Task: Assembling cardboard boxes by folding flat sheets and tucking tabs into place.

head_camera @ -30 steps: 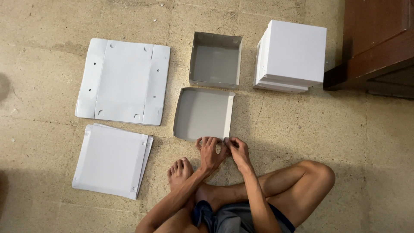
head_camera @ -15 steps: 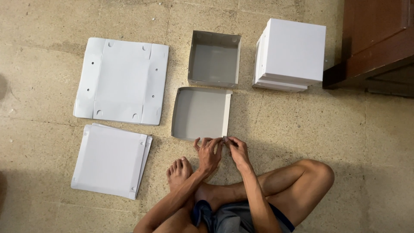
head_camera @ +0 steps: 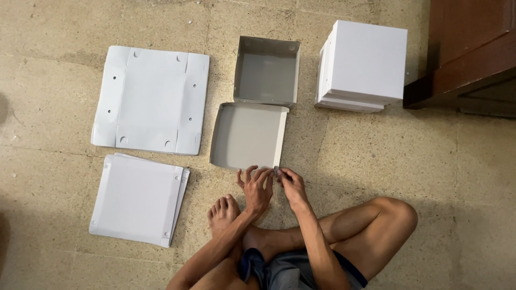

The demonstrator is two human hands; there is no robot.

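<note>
White tray [head_camera: 248, 135] unmoved, hands [head_camera: 257, 187] still pinching corner

A shallow white tray [head_camera: 247, 135], square with low folded walls and a grey inside, lies on the floor [head_camera: 64, 64] just before the sitter; both hands' fingers [head_camera: 257, 174] touch its near edge. Just beyond it stands a deeper open box [head_camera: 267, 70], also grey inside. To the right, a stack of closed white boxes [head_camera: 364, 64] sits beside dark wooden furniture. On the left lies an unfolded white blank [head_camera: 151, 99] with creased flaps and small holes; nearer, a pile of flat white sheets [head_camera: 138, 198].
</note>
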